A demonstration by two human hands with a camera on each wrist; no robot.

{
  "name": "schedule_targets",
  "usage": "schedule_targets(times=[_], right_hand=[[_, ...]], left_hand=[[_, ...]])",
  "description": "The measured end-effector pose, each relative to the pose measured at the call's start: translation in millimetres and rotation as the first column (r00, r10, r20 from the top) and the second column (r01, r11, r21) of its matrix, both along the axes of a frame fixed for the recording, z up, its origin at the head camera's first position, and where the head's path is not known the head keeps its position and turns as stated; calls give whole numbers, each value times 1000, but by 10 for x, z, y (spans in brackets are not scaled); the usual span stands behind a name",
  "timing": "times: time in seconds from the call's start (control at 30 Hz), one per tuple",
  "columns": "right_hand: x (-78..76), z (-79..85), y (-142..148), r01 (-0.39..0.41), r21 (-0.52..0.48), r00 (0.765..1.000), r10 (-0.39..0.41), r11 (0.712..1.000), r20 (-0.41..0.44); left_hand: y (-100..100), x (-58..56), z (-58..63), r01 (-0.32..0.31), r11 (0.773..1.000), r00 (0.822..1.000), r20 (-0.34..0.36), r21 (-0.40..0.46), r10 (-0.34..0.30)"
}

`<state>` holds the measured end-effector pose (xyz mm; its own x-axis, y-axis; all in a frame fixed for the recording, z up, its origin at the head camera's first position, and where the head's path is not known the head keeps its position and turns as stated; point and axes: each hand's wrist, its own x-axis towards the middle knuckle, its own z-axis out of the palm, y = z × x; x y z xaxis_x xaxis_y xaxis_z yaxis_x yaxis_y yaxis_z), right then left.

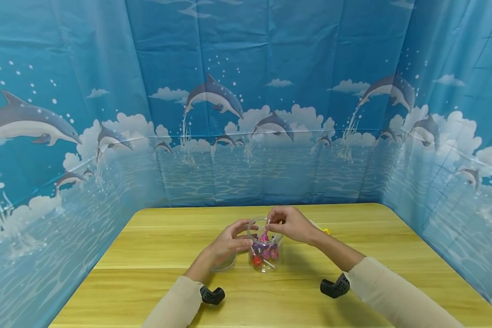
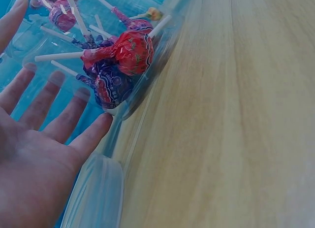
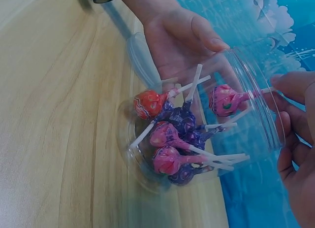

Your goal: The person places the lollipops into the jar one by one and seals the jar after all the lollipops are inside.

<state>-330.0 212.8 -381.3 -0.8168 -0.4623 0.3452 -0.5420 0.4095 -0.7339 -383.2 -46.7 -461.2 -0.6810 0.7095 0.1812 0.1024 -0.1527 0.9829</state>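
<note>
A clear jar (image 1: pixel 264 269) stands upright on the table, with several wrapped lollipops in it. Through its wall show a red lollipop (image 2: pixel 134 53), a pink lollipop (image 3: pixel 166 160) and a purple lollipop (image 2: pixel 114 87). My left hand (image 1: pixel 226 243) rests on the jar's left side, its spread fingers nearly straight and the fingertips against the wall. Above the opening, my right hand (image 1: pixel 289 224) pinches another pink lollipop (image 3: pixel 224 101) by its white stick. That lollipop's head hangs inside the jar, above the others, just below the rim.
A round clear lid (image 1: pixel 223 265) lies on the wooden table (image 1: pixel 147 282), left of the jar beneath my left hand. A yellow lollipop (image 1: pixel 326 231) lies behind my right forearm. Blue dolphin-print curtain (image 1: pixel 270 177) surrounds the table's back and sides.
</note>
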Motion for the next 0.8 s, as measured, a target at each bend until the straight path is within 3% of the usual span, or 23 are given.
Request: schedule_targets(times=[0.27,0.8], right_hand=[[7,53,35,8,58,998,-4,998,-63],[2,64,287,61,74,995,-55,995,-80]], left_hand=[[-1,1,6,10,1000,1000,-2,4,-10],[5,-6,-2,-2,1000,1000,0,6,2]])
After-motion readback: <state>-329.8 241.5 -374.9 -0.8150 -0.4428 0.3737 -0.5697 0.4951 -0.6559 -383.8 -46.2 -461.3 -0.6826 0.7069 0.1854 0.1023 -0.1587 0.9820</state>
